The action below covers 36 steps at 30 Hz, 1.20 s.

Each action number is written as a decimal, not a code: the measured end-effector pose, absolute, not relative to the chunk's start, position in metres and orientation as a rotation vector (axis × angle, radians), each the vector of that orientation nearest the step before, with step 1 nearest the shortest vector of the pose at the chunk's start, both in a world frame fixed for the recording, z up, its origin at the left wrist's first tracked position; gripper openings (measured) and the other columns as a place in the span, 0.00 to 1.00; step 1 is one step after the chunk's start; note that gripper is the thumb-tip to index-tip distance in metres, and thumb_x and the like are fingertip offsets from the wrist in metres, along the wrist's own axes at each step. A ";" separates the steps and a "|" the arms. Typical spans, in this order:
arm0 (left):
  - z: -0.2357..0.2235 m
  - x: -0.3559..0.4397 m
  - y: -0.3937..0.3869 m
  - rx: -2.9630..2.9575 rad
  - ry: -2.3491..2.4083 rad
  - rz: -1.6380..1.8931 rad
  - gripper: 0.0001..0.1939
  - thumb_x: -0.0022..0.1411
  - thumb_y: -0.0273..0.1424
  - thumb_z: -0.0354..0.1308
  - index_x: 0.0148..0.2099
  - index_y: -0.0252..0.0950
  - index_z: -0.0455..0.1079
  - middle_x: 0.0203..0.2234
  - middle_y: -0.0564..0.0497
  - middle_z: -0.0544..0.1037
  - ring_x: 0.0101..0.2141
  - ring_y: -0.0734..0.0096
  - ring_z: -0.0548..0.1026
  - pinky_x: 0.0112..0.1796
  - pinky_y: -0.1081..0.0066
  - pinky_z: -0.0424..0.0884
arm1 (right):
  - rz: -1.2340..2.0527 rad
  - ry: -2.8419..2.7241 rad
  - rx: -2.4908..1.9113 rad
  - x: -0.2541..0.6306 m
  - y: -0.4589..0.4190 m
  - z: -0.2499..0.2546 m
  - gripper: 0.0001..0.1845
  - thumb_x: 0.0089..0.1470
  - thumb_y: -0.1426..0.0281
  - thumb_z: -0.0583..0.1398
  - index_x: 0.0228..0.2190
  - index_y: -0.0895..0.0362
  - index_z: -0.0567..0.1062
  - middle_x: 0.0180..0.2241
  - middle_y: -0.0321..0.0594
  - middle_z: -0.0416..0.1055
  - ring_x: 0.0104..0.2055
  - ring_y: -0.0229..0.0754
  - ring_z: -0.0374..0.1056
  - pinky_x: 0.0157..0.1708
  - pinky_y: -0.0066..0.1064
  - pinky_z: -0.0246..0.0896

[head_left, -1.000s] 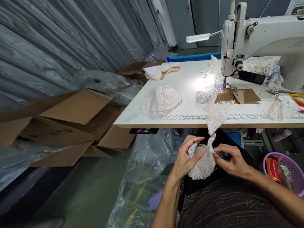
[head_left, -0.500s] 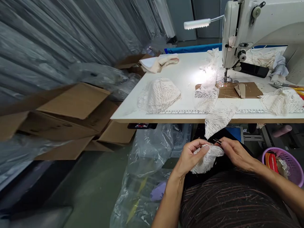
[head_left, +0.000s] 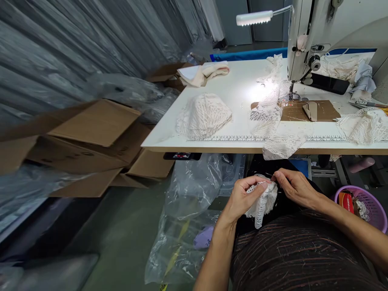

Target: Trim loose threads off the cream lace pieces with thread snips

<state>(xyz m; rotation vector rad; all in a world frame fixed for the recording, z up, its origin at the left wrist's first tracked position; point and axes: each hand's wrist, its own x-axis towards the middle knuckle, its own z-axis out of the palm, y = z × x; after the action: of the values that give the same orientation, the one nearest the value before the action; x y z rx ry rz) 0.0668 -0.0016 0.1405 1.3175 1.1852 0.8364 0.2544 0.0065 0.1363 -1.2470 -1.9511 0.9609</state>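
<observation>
Over my lap, my left hand [head_left: 247, 198] pinches a white lace piece [head_left: 268, 201] between thumb and fingers. A narrow lace strip hangs down from it. Close by on the right, my right hand [head_left: 295, 188] is closed at the lace's upper edge. Small thread snips, whose pointed tips showed earlier, are now mostly hidden in it. Another lace length [head_left: 283, 146] droops over the table edge just above my hands, apart from the piece I hold. It runs back towards the needle of the sewing machine [head_left: 300, 52].
A stack of lace cups [head_left: 209, 115] lies on the white table [head_left: 168, 135]. Brown card [head_left: 325, 111], a dark phone [head_left: 329, 83] and more lace [head_left: 363, 126] lie around the machine. A purple basket [head_left: 377, 208] stands right; an open carton [head_left: 93, 123] stands left.
The held lace has come apart from the length on the table edge. It was turned in my left hand, and its strip now hangs down. The snips' tips have gone from clear view.
</observation>
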 end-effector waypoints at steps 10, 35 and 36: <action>0.142 0.067 -0.003 1.313 1.148 0.798 0.14 0.54 0.41 0.66 0.33 0.34 0.80 0.31 0.47 0.83 0.34 0.62 0.78 0.38 0.69 0.72 | 1.048 -1.920 -1.191 0.255 0.003 0.135 0.21 0.63 0.54 0.51 0.28 0.55 0.70 0.24 0.34 0.65 0.23 0.35 0.55 0.24 0.27 0.49; 0.153 0.058 -0.022 1.242 0.998 0.685 0.20 0.55 0.34 0.68 0.49 0.33 0.75 0.31 0.48 0.81 0.29 0.72 0.76 0.31 0.75 0.71 | 1.338 -1.475 -1.076 0.255 0.016 0.120 0.23 0.51 0.48 0.61 0.27 0.57 0.74 0.24 0.34 0.67 0.28 0.37 0.61 0.31 0.29 0.59; 0.155 0.059 -0.023 1.242 1.009 0.709 0.19 0.55 0.34 0.68 0.48 0.33 0.75 0.31 0.48 0.81 0.30 0.72 0.77 0.31 0.75 0.72 | 1.385 -1.480 -1.044 0.251 0.013 0.119 0.24 0.51 0.48 0.61 0.26 0.57 0.74 0.25 0.34 0.67 0.28 0.37 0.61 0.31 0.29 0.60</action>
<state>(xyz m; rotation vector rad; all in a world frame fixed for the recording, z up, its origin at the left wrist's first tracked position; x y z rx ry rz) 0.0587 -0.0235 0.1546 1.2421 1.0093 0.7091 0.2514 0.0132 0.1185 -1.0442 -1.4796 1.3852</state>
